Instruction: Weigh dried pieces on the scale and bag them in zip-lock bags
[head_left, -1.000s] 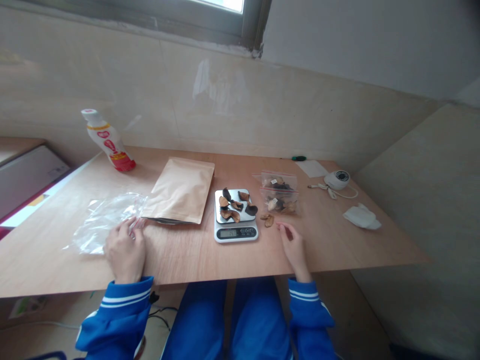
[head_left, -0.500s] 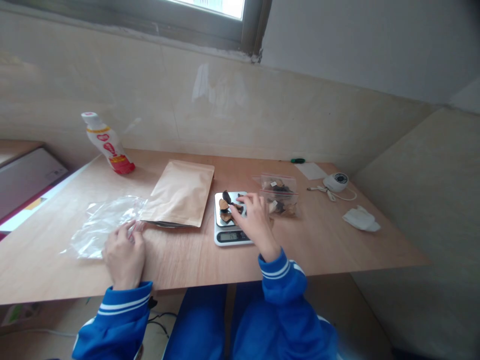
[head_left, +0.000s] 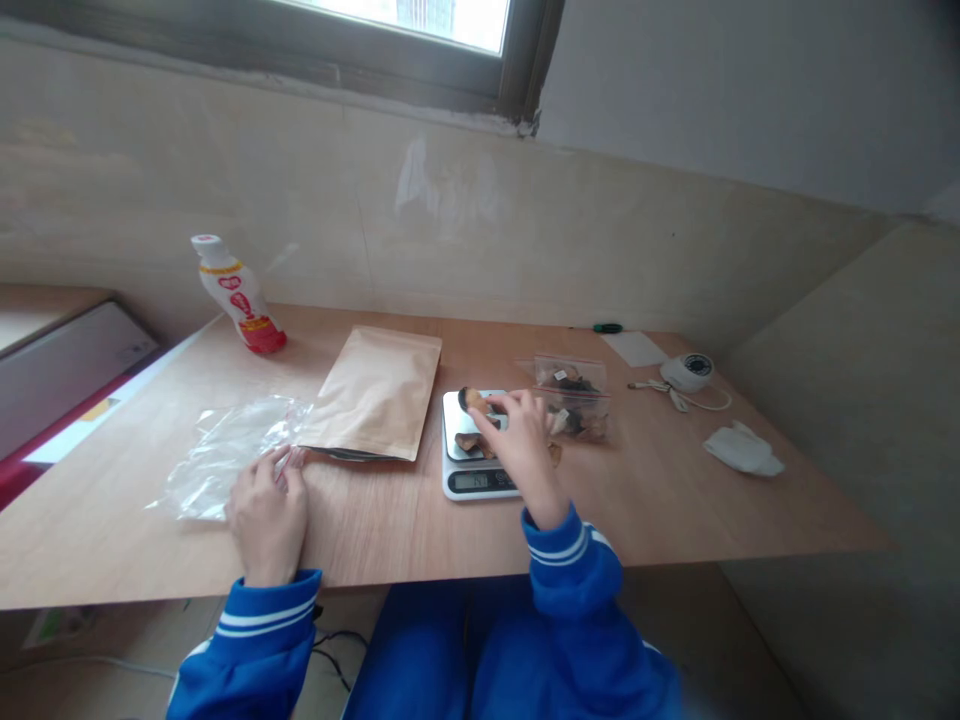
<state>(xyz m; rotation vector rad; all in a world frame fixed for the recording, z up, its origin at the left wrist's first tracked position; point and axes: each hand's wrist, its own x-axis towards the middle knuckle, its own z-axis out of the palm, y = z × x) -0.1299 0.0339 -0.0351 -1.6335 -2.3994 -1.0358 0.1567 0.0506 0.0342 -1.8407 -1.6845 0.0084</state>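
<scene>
Above a white digital kitchen scale (head_left: pixel 455 484), my right hand (head_left: pixel 519 440) pinches a dried mushroom piece (head_left: pixel 475 400), brown with a dark edge, between thumb and fingertips. More dried mushroom pieces (head_left: pixel 469 441) lie on the scale's metal pan, partly hidden by that hand. The display is lit, but its digits are too small to read surely. My left hand (head_left: pixel 268 510) rests on the table with curled fingers closed on the edge of a clear plastic bag (head_left: pixel 217 460). The bag lies flat and crumpled beside a brown kraft pouch (head_left: pixel 382 385).
Two small zip bags (head_left: pixel 574 418) of dried pieces lie right of the scale. Farther right are a white dome camera (head_left: pixel 686 372) with its cable, a crumpled white tissue (head_left: pixel 742 450), a paper sheet (head_left: pixel 635 349) and a green-handled tool (head_left: pixel 607 328). A white-and-red bottle (head_left: pixel 244 300) stands back left.
My right hand has picked up a mushroom piece from the pan and now holds it just above. My left hand stays at the plastic bag. The whole view has shifted slightly.
</scene>
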